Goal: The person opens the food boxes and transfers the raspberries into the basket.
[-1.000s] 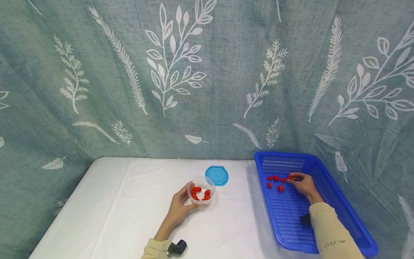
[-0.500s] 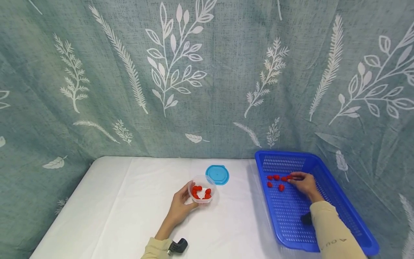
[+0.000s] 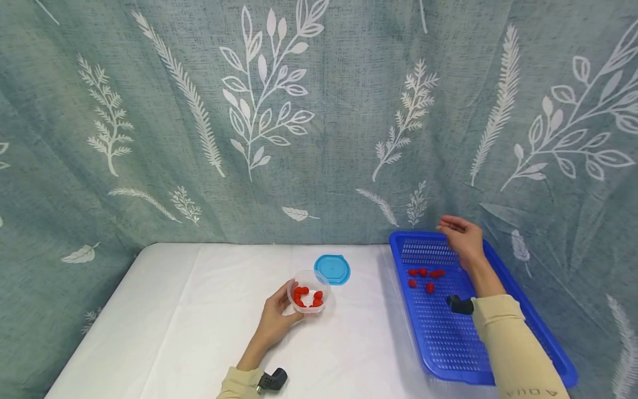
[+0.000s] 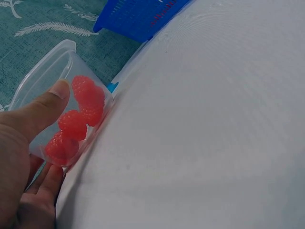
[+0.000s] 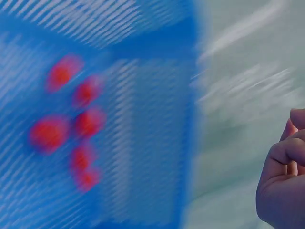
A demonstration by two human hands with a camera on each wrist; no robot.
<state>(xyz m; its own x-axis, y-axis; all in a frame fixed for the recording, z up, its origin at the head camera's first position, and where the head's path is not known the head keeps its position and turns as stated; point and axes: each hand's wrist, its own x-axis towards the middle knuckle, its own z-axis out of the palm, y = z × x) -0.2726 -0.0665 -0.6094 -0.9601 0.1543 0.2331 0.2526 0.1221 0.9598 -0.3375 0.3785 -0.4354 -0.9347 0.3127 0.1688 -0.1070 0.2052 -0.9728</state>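
In the head view my left hand (image 3: pixel 277 320) grips a clear round tub (image 3: pixel 309 310) from its left side, thumb near and fingers behind. Several red raspberries (image 4: pixel 73 125) lie in the tub, seen through its wall in the left wrist view. My right hand (image 3: pixel 464 238) is raised over the far rim of the blue basket (image 3: pixel 438 338), fingers bent together; whether a berry is between the fingertips cannot be made out. Several raspberries (image 5: pixel 49 134) lie on the basket's floor near its far left corner, blurred in the right wrist view beside my right hand (image 5: pixel 284 174).
A blue lid (image 3: pixel 332 270) lies flat on the white table (image 3: pixel 214 310), just behind the tub. Behind the table and basket hangs a green patterned cloth (image 3: pixel 344 138). The basket stands along the table's right side.
From low among the basket's berries, my right hand has risen toward the far rim. The left hand and tub stay in place; the head view has shifted slightly.
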